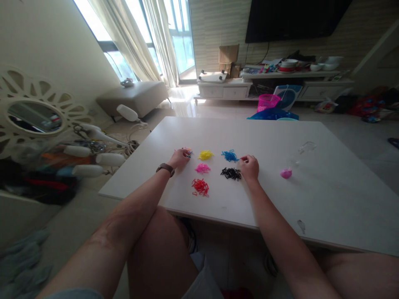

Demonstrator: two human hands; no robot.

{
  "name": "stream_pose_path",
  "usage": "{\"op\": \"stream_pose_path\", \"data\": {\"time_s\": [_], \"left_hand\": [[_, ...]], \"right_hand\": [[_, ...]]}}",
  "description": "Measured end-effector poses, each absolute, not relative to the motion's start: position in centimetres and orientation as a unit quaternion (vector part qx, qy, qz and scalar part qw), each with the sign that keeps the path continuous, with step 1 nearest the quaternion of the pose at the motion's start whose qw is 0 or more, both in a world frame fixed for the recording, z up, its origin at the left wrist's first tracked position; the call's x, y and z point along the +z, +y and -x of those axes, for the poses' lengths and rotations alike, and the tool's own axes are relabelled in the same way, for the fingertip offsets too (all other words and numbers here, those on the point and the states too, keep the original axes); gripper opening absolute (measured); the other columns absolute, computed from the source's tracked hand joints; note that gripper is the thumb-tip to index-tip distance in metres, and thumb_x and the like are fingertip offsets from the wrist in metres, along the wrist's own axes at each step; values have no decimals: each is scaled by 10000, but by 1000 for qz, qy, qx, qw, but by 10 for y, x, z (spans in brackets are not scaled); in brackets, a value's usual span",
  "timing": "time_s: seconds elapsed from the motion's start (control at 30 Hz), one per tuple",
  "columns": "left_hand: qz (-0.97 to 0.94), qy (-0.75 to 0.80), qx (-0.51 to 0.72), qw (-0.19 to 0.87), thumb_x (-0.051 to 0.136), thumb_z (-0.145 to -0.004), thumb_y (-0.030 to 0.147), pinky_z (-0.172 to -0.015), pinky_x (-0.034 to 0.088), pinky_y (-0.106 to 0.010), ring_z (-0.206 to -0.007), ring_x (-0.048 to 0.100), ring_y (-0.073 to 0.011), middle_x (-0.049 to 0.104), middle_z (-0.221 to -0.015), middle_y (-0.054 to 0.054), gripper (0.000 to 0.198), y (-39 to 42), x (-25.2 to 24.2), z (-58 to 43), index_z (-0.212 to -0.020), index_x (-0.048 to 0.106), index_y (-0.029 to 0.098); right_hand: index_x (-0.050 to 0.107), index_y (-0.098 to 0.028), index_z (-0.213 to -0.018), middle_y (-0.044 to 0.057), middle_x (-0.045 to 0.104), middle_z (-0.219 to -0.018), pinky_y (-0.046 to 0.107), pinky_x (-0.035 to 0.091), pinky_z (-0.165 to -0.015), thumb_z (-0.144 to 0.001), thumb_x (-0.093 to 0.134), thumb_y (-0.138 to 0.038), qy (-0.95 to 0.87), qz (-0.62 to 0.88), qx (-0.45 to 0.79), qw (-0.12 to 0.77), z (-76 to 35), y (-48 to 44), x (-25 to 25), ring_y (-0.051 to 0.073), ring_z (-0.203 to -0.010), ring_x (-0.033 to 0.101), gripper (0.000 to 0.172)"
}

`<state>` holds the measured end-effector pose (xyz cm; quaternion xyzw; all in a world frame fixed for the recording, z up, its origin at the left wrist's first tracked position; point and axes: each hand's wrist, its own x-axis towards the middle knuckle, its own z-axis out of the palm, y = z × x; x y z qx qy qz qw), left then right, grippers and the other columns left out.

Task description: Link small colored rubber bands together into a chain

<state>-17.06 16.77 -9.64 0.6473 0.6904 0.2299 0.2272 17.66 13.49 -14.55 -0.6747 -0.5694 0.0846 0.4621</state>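
My left hand [180, 158], with a dark watch on its wrist, curls its fingers over several small mixed-colour rubber bands [188, 150] and closes on some of them. My right hand [249, 166] is pinched at the right edge of a blue pile of rubber bands [230, 155]; what sits between its fingertips is too small to make out. Between the hands lie a yellow pile [205, 155], a pink pile [203, 168], a red pile [200, 187] and a black pile [231, 173], each apart from the others.
The white table [336, 199] carries a bright pink object [286, 173] on the right, a clear plastic piece [307, 147] behind it and a small clear item [301, 226] near the front edge. Beyond the table stands a pink basket [268, 101]. White lamp-like parts [89, 170] stand left.
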Motion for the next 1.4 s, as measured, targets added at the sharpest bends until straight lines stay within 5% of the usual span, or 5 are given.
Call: {"op": "stream_pose_path", "data": {"time_s": [0.33, 0.63, 0.87, 0.97, 1.4], "left_hand": [[-651, 700, 221, 195, 670, -670, 128, -665, 443, -263, -702, 596, -177, 677, -726, -38, 87, 174, -107, 167, -716, 725, 177], [-636, 711, 273, 124, 659, -746, 136, -917, 479, -328, -929, 641, -236, 683, -926, -116, 96, 178, -94, 157, -778, 749, 149], [-631, 545, 365, 414, 654, -819, 164, -722, 526, -297, -709, 664, -154, 692, -717, -40, 24, 161, -71, 117, -805, 649, 146], [-629, 462, 361, 510, 754, -782, 226, -713, 541, -290, -699, 682, -144, 714, -731, -56, 140, 149, -67, 97, -828, 665, 129], [-650, 367, 325, 580, 837, -729, 314, -740, 528, -278, -736, 696, -144, 760, -775, -80, 311, 138, -71, 71, -920, 675, 129]], "right_hand": [[618, -217, -707, 63, 637, -824, 366, 419, -776, -738, 553, -258, -570, 678, 87, 457, -176, 135, -145, 232, -775, 538, 83], [604, -216, -713, 58, 627, -820, 371, 437, -795, -749, 545, -247, -561, 669, 86, 480, -176, 134, -144, 226, -776, 540, 75], [616, -217, -767, 42, 634, -799, 373, 471, -794, -826, 554, -240, -605, 582, 57, 540, -166, 124, -129, 218, -780, 552, 89], [651, -222, -816, 42, 668, -827, 376, 484, -811, -883, 573, -249, -660, 512, 55, 547, -156, 113, -118, 222, -825, 571, 106], [744, -247, -982, 38, 739, -914, 401, 521, -854, -920, 677, -328, -749, 400, 130, 512, -135, 99, -110, 231, -914, 625, 122]]}}
